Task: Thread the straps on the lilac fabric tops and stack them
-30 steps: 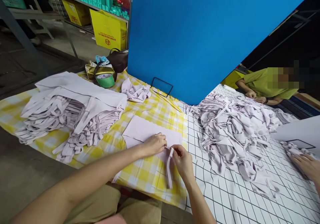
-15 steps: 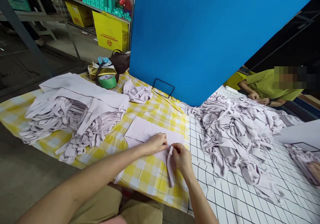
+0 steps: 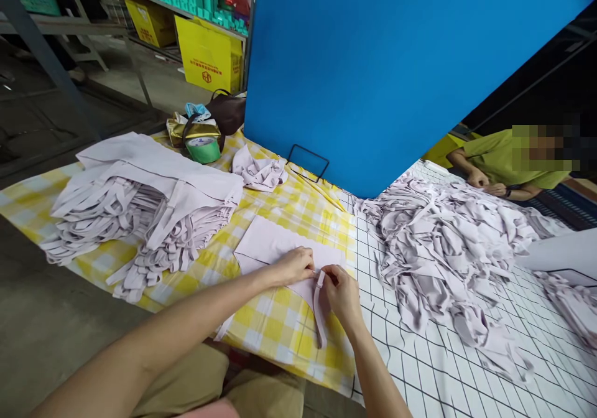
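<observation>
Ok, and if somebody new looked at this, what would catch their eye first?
Probably the big blue panel, which towers behind the work surface. Next might be the tangled heap of pale fabric on the white grid cloth at right, against the neater stack at far left. Between them, the left hand and right hand meet at a flat pale piece on yellow checks.

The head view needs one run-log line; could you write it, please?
left hand on flat garment | right hand pinching strap | garment stack at left | loose heap at right
</observation>
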### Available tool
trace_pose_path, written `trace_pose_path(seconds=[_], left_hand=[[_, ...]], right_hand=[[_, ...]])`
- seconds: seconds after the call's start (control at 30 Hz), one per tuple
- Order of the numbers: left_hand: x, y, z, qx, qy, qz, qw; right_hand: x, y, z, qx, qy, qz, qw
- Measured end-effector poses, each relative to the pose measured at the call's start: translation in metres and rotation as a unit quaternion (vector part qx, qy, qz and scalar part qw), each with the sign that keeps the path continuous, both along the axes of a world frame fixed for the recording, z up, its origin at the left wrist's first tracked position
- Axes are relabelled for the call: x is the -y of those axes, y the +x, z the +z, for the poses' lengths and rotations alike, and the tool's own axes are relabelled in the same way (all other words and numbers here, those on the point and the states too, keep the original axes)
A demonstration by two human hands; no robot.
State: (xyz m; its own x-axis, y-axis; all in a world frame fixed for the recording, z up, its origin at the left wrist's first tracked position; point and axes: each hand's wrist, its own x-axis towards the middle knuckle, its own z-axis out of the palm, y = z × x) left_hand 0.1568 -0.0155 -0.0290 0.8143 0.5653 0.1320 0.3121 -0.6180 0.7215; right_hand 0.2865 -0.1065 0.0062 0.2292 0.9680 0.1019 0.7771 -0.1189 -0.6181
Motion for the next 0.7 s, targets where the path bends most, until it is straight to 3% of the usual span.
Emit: trace_pose_path(seconds=[0.27,0.7], left_hand=[[0.0004,-0.0022,0.0051,0.005,-0.012,0.001,1.000],[-0.0011,-0.0008,-0.0022,0.014,0.000,-0.008,1.000]], right_hand=[[-0.0018,0.0024,-0.0003,0.009,0.002,0.008,1.000],[-0.0037,-0.0019,0.0001,-0.010,0.014,0.031,0.999]])
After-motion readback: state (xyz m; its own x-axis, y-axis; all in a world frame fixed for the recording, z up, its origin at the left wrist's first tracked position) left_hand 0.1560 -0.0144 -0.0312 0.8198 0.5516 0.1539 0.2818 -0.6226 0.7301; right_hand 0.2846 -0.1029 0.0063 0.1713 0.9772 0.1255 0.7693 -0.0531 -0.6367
